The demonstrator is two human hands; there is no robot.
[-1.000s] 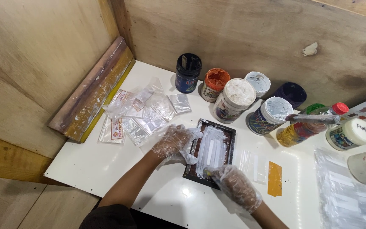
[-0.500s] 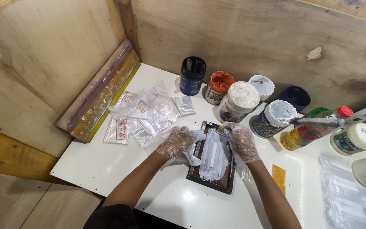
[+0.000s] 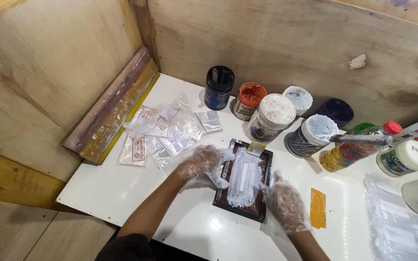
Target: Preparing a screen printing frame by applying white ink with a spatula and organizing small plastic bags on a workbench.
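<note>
Fingers (image 3: 218,157) of my gloved left hand (image 3: 204,164) curl over the left edge of the small dark-framed screen (image 3: 244,180) at centre frame, pinning it to the white desk (image 3: 122,193), while my gloved right hand (image 3: 284,205) rests spread against the frame's right edge, grasping nothing. White plastic strips (image 3: 244,176) lie across the mesh, which looks smeared brown. Left of the frame sits a heap of clear sachets (image 3: 168,130); at lower right, a stack of clear sleeves (image 3: 397,232). By my reading, some pieces are finished and many remain. Paint tubs (image 3: 272,116) line the upper centre, a yellow card (image 3: 318,208) lies right of my hand, and a squeegee (image 3: 114,106) leans at upper left.
</note>
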